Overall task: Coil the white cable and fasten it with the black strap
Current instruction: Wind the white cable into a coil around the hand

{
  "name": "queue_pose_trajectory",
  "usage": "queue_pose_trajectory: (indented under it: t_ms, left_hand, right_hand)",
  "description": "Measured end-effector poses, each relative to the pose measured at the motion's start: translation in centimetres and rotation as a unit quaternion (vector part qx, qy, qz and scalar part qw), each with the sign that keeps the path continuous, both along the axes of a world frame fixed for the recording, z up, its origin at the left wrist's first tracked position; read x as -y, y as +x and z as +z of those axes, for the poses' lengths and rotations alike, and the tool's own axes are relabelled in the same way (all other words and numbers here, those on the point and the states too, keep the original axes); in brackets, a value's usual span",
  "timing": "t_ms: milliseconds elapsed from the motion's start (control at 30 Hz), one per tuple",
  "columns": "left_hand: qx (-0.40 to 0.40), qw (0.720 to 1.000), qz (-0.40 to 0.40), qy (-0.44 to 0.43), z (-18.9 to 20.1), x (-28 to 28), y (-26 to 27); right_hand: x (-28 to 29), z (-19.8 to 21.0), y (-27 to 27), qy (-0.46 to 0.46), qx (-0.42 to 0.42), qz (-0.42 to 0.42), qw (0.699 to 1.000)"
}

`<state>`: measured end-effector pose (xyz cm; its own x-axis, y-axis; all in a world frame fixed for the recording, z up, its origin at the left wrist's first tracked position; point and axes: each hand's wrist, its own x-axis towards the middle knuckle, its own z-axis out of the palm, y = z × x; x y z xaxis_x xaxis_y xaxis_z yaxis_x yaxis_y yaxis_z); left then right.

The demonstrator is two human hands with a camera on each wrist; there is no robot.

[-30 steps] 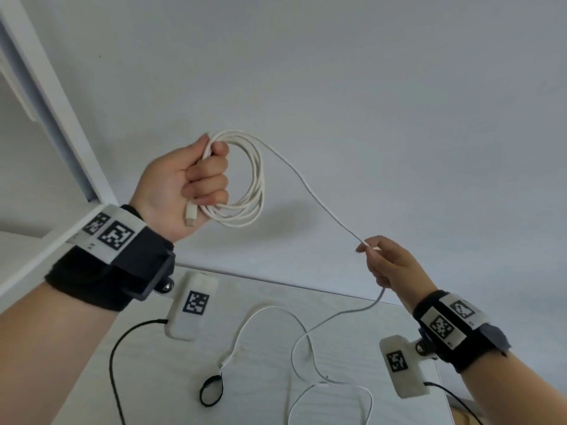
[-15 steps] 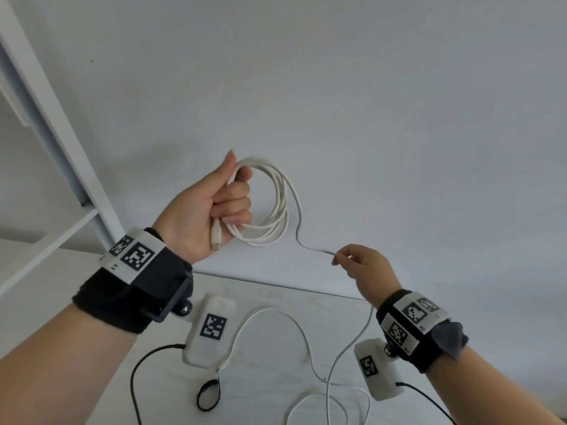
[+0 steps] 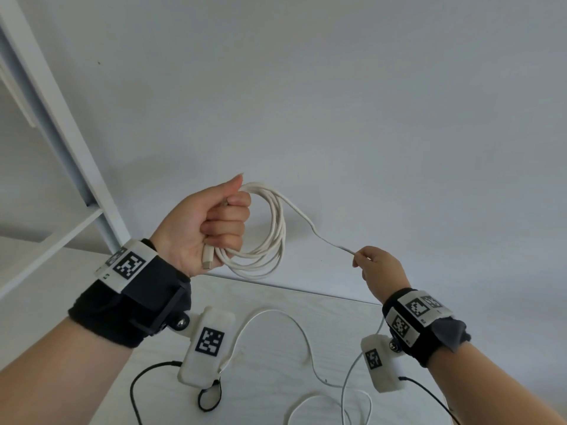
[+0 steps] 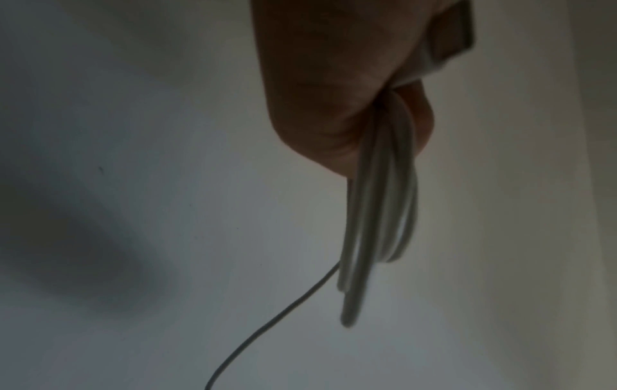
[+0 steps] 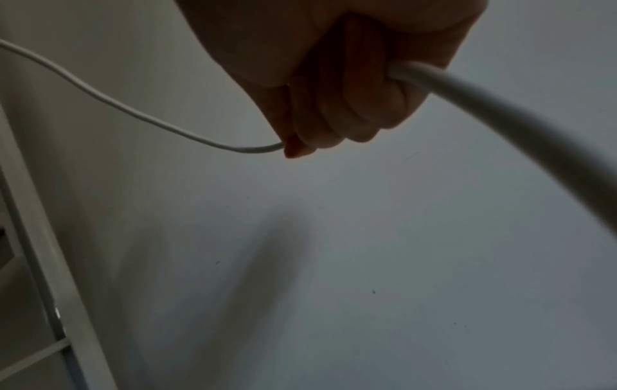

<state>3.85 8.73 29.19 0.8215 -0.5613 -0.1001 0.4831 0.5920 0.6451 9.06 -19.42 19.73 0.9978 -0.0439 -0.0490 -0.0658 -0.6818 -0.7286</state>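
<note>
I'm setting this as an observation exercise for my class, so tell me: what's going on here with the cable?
A person is coiling a white cable in the air above a table. The left hand grips several finished loops, with a plug end sticking out below the fist. The right hand pinches the loose run, feeding it toward the coil. A good length of cable lies uncoiled on the table, and the black strap lies there unused.

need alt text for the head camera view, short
A left hand grips a coil of white cable held up before a pale wall, while the right hand pinches the loose run of it. More cable and a black strap lie on the white table below.
</note>
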Motion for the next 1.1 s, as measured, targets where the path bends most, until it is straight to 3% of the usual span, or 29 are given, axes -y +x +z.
queue_pose_trajectory:
  t_ms: [133,233,367,500,800,933,1100]
  left_hand:
    - [-0.017,0.997,0.055,-0.045,-0.3,0.3,0.3]
    - [-0.041,0.983,0.162,-0.076,-0.2,0.9,0.6]
    - [0.029,0.967,0.241,-0.071,-0.1,1.8,0.2]
    - [0.096,0.97,0.224,-0.001,-0.5,2.1,0.4]
    - [0.1,0.944,0.247,0.196,-2.2,2.1,0.2]
    - [0.108,0.933,0.209,0.271,-2.9,2.6,-0.4]
    - [0.103,0.926,0.146,0.332,-3.9,3.2,-1.0]
  right_hand:
    - [-0.5,-0.4,-1.0,-0.088,-0.041,0.089,0.991]
    - [-1.6,-0.4,-2.3,-0.154,-0.051,0.164,0.973]
    - [-3.2,-0.3,-4.1,-0.222,-0.04,0.241,0.944]
    - [-4.4,0.6,-5.8,-0.244,-0.021,0.298,0.923]
    - [-5.4,4.3,-7.4,-0.18,0.043,0.459,0.869]
    - [-5.3,5.6,-6.9,-0.142,0.087,0.47,0.867]
    - [-5.2,7.2,-5.9,-0.088,0.122,0.433,0.889]
